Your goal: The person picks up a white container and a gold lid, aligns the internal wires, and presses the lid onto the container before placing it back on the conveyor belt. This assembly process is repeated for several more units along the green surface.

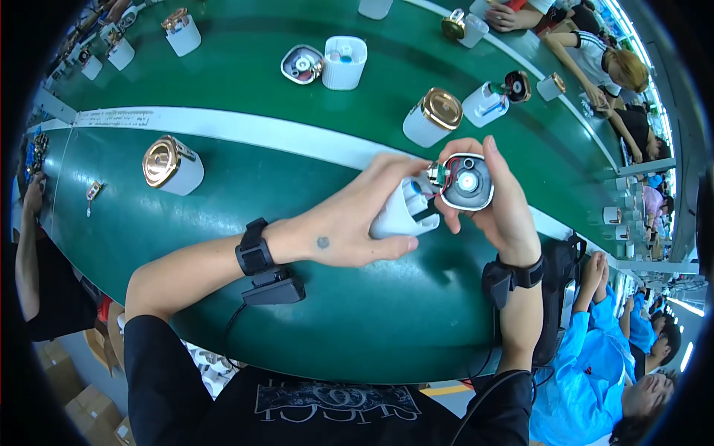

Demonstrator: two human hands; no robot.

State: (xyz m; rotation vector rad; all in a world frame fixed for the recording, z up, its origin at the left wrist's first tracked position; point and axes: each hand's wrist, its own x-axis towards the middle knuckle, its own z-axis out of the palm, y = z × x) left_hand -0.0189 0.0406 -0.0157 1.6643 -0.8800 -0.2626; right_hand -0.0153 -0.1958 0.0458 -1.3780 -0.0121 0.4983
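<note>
My left hand [357, 212] is closed around a white ribbed plastic housing [405, 215], tilted, with its open end facing up and right. Inside it a blue-and-white part shows. In my right hand [509, 208] is the matching cap [476, 195], its grey inner side turned toward me with a round metal disc in the middle. Thin red wires run beside a small green circuit board [437, 174], which sits by my left fingertips at the cap's edge. Whether those fingertips pinch the board I cannot tell. Both hands are close together above the green table [357, 312].
A closed white housing with a gold lid [172, 165] stands at left, near a small metal part [93, 190]. Beyond the white rail [223, 126], a green conveyor belt carries another gold-lidded unit [433, 117] and opened ones [345, 63]. Co-workers sit at both sides; a black bag [558, 297] lies right.
</note>
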